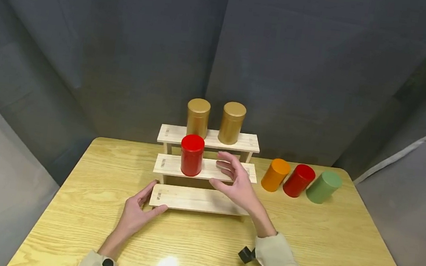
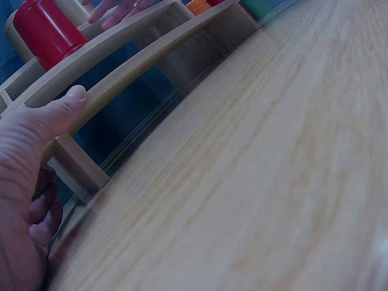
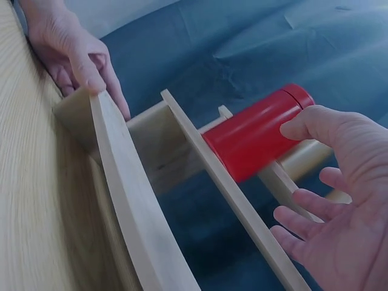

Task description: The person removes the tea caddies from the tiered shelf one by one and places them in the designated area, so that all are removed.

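Left hand [image 1: 134,214] grips the lowest wooden board [image 1: 197,200] by its left end. Right hand [image 1: 237,184], released, stands right of the red canister [image 1: 192,157] on the middle board [image 1: 169,164]; head view shows open room between, while right wrist view overlaps them.

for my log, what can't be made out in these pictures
Head view: base of left gold canister, mostly hidden behind the front red canister.
Left wrist view: top of green canister, cut off by top edge.
Right wrist view: right end of lowest shelf, cut off by bottom edge.
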The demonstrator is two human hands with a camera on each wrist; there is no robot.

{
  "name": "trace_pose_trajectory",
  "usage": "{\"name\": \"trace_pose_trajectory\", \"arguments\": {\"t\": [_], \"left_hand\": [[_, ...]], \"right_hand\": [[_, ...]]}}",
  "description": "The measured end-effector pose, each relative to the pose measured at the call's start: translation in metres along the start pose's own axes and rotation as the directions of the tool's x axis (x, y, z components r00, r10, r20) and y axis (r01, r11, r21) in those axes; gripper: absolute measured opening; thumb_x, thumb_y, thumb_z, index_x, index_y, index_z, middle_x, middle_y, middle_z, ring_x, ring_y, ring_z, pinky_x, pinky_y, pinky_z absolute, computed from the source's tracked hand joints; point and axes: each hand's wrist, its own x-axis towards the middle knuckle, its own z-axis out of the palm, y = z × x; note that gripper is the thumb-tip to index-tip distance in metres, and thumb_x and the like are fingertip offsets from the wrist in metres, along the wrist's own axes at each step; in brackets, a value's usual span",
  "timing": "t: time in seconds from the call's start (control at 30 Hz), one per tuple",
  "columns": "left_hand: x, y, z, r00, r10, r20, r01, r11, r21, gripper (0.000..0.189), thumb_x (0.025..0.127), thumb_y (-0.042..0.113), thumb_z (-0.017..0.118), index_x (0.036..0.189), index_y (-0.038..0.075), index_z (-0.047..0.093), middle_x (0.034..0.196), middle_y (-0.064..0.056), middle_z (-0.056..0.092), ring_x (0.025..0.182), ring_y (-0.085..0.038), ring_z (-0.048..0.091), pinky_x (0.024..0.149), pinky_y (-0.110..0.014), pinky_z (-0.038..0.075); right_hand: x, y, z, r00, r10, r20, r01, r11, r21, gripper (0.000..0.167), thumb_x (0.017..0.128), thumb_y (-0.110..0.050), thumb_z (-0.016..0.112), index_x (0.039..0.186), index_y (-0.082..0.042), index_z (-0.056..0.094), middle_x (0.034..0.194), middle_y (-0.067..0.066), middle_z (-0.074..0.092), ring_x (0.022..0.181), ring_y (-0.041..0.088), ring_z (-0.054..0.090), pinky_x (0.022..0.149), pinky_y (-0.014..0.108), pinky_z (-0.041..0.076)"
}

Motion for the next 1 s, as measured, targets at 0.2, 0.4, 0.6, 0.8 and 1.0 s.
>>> {"name": "trace_pose_trajectory", "arguments": {"t": [0.2, 0.4, 0.6, 0.8, 1.0], "left_hand": [[0.002, -0.001, 0.001, 1.0, -0.005, -0.003, 0.005, 1.0, -0.02, 0.083, 0.084, 0.028, 0.091, 0.156, 0.022, 0.051, 0.157, -0.003, 0.051, 0.144, -0.023, 0.048, 0.11, -0.012, 0.039], [0.003, 0.001, 0.002, 1.0, -0.012, -0.016, 0.011, 0.999, -0.046, 0.083, 0.082, 0.024, 0.093, 0.155, 0.019, 0.053, 0.156, -0.004, 0.052, 0.144, -0.023, 0.048, 0.109, -0.01, 0.039], [0.002, 0.001, 0.002, 1.0, -0.019, -0.011, 0.018, 0.999, -0.042, 0.082, 0.082, 0.022, 0.093, 0.154, 0.019, 0.053, 0.155, -0.004, 0.053, 0.143, -0.023, 0.049, 0.107, -0.01, 0.04], [0.002, 0.001, 0.001, 1.0, -0.005, -0.012, 0.005, 1.0, -0.008, 0.083, 0.083, 0.026, 0.092, 0.155, 0.018, 0.052, 0.156, -0.006, 0.052, 0.144, -0.025, 0.048, 0.108, -0.011, 0.038], [0.003, 0.0, 0.0, 1.0, -0.008, -0.012, 0.008, 1.0, 0.004, 0.085, 0.082, 0.03, 0.092, 0.156, 0.016, 0.051, 0.157, -0.006, 0.052, 0.145, -0.023, 0.048, 0.11, -0.012, 0.038]], "right_hand": [[0.013, -0.003, 0.014, 0.999, 0.035, 0.004, -0.035, 0.999, 0.02, 0.075, 0.088, 0.0, 0.082, 0.153, -0.011, 0.046, 0.149, 0.013, 0.054, 0.137, 0.036, 0.053, 0.118, 0.053, 0.042], [0.025, -0.002, 0.028, 0.999, 0.035, 0.019, -0.035, 0.999, 0.006, 0.071, 0.089, -0.005, 0.081, 0.151, -0.011, 0.048, 0.147, 0.011, 0.057, 0.136, 0.036, 0.054, 0.116, 0.054, 0.044], [0.032, 0.003, 0.036, 1.0, 0.008, 0.019, -0.007, 1.0, -0.018, 0.067, 0.091, -0.014, 0.08, 0.15, -0.01, 0.049, 0.142, 0.011, 0.06, 0.129, 0.031, 0.059, 0.111, 0.045, 0.05], [0.044, 0.027, 0.04, 0.999, 0.031, 0.035, -0.031, 0.999, 0.006, 0.077, 0.089, -0.019, 0.083, 0.155, -0.016, 0.044, 0.144, 0.007, 0.059, 0.13, 0.027, 0.057, 0.11, 0.041, 0.051], [0.053, 0.042, 0.048, 0.999, 0.027, 0.03, -0.027, 1.0, 0.012, 0.076, 0.088, -0.027, 0.084, 0.153, -0.016, 0.046, 0.14, 0.006, 0.062, 0.125, 0.025, 0.06, 0.105, 0.04, 0.054]]}}
